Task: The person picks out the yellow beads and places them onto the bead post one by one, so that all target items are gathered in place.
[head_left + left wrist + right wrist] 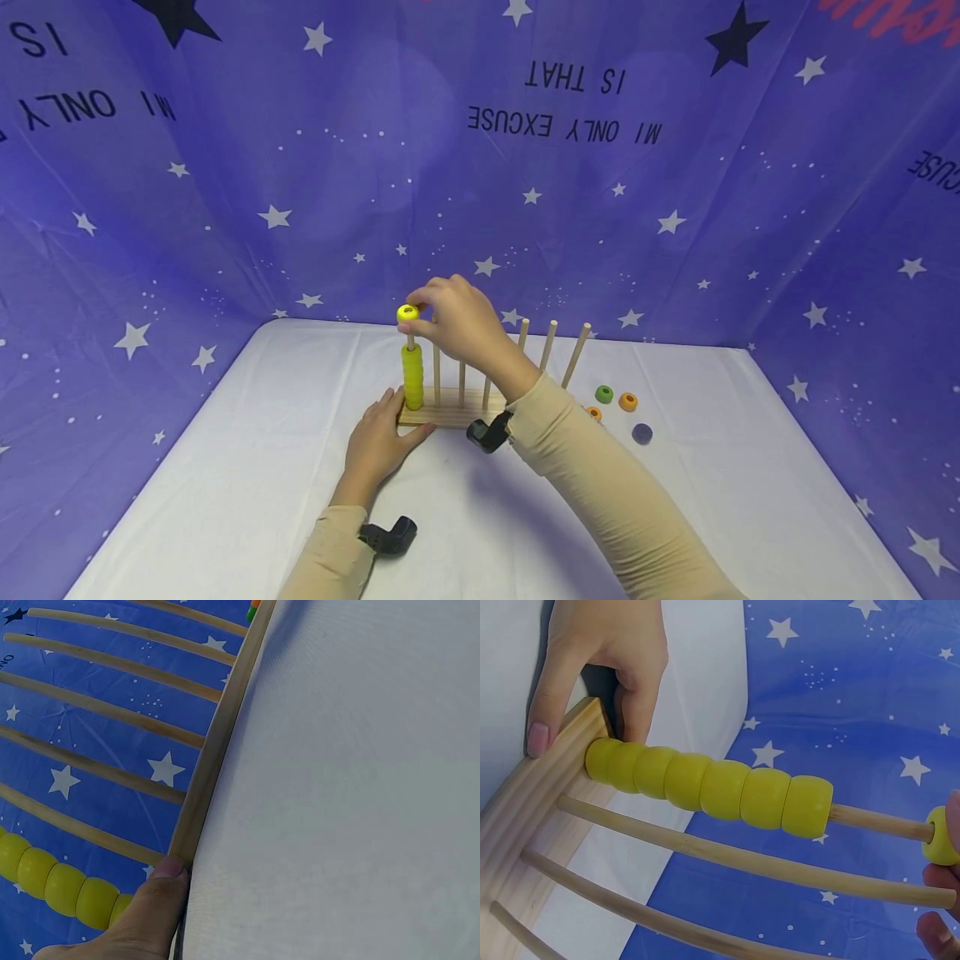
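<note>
A wooden peg stand (450,419) with a row of upright pegs stands on the table. Its leftmost peg carries a column of several yellow beads (721,789) stacked from the base up. At the top of that peg, my right hand (461,323) pinches another yellow bead (408,313) between thumb and fingers. The peg runs into this bead, with bare wood between it and the column. My left hand (378,442) holds the left end of the base, thumb along the front edge and fingers round the far side. The other visible pegs, such as the neighbouring peg (757,864), have no beads.
Loose beads lie right of the stand: a green bead (603,394), an orange bead (628,402), another orange bead (594,413) partly behind the right sleeve, and a dark grey-purple piece (642,433). A white cloth (720,500) covers the table; a blue star-printed curtain (420,150) hangs behind.
</note>
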A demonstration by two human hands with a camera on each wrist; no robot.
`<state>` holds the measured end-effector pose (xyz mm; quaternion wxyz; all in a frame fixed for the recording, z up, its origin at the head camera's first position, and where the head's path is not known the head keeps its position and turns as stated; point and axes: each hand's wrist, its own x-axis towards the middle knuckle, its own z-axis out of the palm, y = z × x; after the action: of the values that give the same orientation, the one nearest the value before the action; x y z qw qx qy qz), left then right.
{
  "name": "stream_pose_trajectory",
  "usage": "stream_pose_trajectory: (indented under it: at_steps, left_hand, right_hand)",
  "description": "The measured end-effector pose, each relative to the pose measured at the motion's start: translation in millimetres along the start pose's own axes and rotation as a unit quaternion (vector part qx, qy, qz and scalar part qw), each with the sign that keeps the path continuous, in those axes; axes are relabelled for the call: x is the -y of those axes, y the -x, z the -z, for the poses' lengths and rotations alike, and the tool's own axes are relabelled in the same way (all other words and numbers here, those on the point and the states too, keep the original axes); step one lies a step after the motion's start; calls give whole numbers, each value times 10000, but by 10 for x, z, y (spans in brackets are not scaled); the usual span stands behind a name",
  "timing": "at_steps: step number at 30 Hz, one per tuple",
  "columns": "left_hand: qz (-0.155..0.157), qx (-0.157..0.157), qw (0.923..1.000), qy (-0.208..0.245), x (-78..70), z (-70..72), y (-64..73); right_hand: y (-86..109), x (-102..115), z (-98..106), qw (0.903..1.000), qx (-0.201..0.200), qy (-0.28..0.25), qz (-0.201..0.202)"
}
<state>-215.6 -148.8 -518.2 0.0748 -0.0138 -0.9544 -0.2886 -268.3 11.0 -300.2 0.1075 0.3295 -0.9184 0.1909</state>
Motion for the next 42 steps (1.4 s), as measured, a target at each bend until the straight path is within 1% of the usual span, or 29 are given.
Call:
stream_pose_trajectory:
  at_steps: [4,12,19,28,36,42]
  left_hand:
    - [-29,-18,10000,-15,0,5,2]
    - [5,47,10000,46,-11,20,8]
    - [-15,15,10000,6,-13,25,10]
    - [29,84,9999,53,-20,26,9]
    - [34,74,9999,82,-12,15,3]
    - [33,47,10000,57,-7,16,0]
  right_hand:
    - [0,1,-4,10000,19,-5,-18]
    - [18,-12,-28,9999,72,-91,-97]
    - [25,-24,-34,9999,69,-128,-69]
    - [33,-32,-35,9999,47,-114,-75]
    - [29,-43,-64,9999,61,-134,-27]
    - [68,-70,-47,9999,-57,-125,-24]
